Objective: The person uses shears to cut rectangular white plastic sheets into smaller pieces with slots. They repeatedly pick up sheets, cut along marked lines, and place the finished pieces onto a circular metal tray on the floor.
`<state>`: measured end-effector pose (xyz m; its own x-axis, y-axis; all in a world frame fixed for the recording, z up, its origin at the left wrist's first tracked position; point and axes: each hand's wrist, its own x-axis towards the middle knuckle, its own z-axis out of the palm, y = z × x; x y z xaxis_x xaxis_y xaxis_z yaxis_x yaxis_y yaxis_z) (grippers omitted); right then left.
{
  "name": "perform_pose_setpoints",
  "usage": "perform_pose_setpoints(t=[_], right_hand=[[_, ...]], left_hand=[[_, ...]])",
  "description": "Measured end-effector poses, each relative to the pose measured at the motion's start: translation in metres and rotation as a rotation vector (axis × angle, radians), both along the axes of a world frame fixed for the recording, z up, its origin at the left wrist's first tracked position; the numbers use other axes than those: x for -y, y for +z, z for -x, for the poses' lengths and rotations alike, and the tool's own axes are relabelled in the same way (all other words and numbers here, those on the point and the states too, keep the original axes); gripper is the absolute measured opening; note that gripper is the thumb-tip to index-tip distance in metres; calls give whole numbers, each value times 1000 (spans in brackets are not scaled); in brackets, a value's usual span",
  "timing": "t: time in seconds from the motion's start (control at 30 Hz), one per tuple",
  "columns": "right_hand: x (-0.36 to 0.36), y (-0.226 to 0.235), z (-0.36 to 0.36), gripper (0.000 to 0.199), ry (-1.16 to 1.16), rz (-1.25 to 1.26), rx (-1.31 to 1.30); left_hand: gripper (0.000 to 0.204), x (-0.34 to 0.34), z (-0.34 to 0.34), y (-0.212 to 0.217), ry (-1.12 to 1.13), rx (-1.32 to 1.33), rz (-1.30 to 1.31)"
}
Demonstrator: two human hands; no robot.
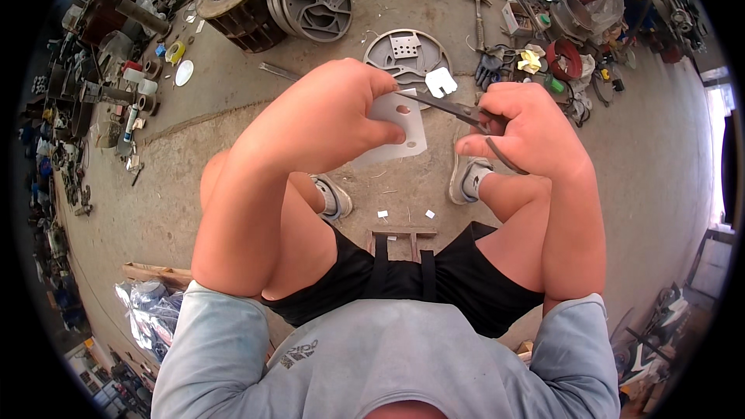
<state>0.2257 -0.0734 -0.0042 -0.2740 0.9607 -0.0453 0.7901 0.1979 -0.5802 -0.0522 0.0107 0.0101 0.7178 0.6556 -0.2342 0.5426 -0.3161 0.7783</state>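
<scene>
My left hand (361, 112) pinches a thin whitish sheet (392, 138) between thumb and fingers. Round holes and a clipped corner show in the sheet. Dark metal scissors (448, 106) are in my right hand (528, 126), their handles around my fingers and thumb. The blades point left and reach the sheet's upper edge by my left fingertips; whether they are cutting into it, I cannot tell. Beyond my hands, a notched white piece (441, 82) rests at the edge of a round openwork metal plate (380, 48) on the floor.
Beyond the plate stand more metal wheels (317, 1) and a rusty slotted drum (240, 0). A hammer (477, 19) lies to the right, near dark gloves (489, 68) and a red ring-shaped part (565, 58). Assorted parts line the left side. Small white scraps (382, 214) dot the floor between my feet.
</scene>
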Motion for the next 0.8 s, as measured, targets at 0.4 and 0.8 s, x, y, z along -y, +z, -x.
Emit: perform_pose_setpoints(t=[0.4,0.8], right_hand=[[-1,9,-13,49,-133,19,-29],[-8,-4,62,27,-563,134,-1033]], left_hand=[[20,0,3,1,49,8,25],[33,3,-25,-18,531,944,498]])
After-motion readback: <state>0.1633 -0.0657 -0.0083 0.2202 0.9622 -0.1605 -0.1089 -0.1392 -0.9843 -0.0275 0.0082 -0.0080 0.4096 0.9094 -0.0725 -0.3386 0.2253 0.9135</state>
